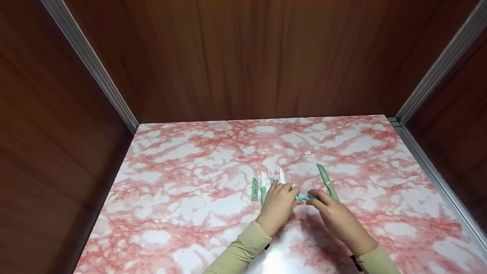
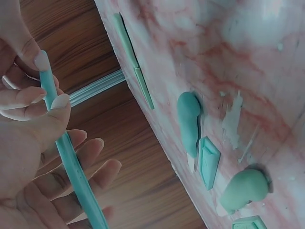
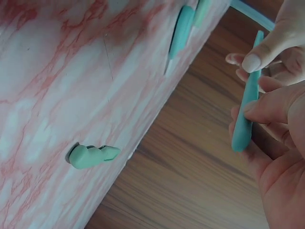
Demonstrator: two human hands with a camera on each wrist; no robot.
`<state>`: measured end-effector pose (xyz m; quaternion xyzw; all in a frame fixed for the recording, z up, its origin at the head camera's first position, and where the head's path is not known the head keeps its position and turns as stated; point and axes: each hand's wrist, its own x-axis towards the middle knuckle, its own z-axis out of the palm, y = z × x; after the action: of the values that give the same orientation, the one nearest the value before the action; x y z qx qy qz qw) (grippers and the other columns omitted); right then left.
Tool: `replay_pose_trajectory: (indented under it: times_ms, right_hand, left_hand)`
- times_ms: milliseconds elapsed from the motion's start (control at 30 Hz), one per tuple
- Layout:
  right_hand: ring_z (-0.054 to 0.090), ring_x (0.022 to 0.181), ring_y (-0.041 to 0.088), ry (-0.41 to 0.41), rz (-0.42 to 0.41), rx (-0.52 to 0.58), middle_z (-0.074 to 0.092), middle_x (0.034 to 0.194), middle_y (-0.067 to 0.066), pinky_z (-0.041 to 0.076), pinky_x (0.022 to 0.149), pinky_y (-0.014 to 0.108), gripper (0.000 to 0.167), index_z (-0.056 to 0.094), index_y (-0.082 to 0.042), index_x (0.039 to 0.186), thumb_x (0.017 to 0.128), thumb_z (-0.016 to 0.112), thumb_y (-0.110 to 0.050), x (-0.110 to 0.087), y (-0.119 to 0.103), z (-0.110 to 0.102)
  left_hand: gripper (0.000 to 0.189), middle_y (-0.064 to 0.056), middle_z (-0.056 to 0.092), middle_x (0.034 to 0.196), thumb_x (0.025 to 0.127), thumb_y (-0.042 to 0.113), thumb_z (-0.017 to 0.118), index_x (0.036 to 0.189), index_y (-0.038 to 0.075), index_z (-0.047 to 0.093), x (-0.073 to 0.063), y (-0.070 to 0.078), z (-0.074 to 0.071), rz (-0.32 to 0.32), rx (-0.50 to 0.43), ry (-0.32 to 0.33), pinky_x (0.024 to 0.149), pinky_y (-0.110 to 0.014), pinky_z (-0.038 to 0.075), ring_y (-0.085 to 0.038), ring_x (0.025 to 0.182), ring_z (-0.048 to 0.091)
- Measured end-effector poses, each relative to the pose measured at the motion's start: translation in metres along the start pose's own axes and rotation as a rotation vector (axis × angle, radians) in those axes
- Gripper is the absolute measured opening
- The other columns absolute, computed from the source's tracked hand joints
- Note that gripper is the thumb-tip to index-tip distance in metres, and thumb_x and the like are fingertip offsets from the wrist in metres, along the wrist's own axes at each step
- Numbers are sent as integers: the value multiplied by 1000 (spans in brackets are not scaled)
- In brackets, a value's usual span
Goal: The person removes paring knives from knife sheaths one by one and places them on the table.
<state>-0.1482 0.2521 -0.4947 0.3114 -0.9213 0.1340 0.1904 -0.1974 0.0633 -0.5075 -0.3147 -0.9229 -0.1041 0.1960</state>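
Both hands hold a slim teal knife (image 1: 303, 196) above the table, its blade out of sight. My left hand (image 1: 279, 201) pinches the long, thin sheath end (image 2: 78, 176) between thumb and fingers. The thicker handle end (image 3: 242, 136) is gripped by my right hand (image 1: 335, 215). Below the left hand lie a teal-handled knife (image 2: 189, 121) and a green-handled knife (image 2: 245, 191), both with bare white blades. A teal sheath (image 2: 208, 162) and a green sheath (image 1: 255, 189) lie beside them. Beyond the right hand rests a green knife (image 1: 326, 180) with its blade covered by a sheath.
The table (image 1: 171, 224) has a red-and-white marbled top. Brown wood-grain panels (image 1: 243, 61) enclose its back and sides, with metal strips (image 1: 95, 64) at the corners.
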Motion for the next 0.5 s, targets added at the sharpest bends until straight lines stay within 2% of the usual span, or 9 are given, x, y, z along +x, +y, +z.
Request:
replay_pose_trajectory:
  times_ms: [67,167,300,500]
  right_hand:
    - [60,103,23,-2,-1,4,53,123,9,54,77,27,50,64,-10,108,70,70,22,0,-1,0]
    - [60,104,22,-1,-2,8,53,122,9,54,78,26,53,64,-10,111,70,69,22,2,-1,1]
    - [60,103,21,2,-15,3,54,121,9,53,79,26,55,63,-9,114,70,69,23,3,-2,1]
    - [60,102,21,8,-33,-10,55,119,7,53,81,27,56,63,-9,117,70,71,21,5,-4,3]
  left_hand:
    - [34,4,62,90,81,44,69,104,20,66,-3,-1,0,2,-23,21,98,-37,43,-17,87,62]
    - [34,4,61,88,80,44,69,104,19,66,-6,-1,-1,0,-67,49,82,-31,48,-16,83,61]
    - [33,4,59,85,79,44,69,99,18,64,-10,-2,-3,-10,-110,64,67,-27,47,-13,77,60]
    - [30,5,57,79,78,45,70,91,18,63,-15,-3,-4,-8,-113,83,61,-25,45,-12,70,59]
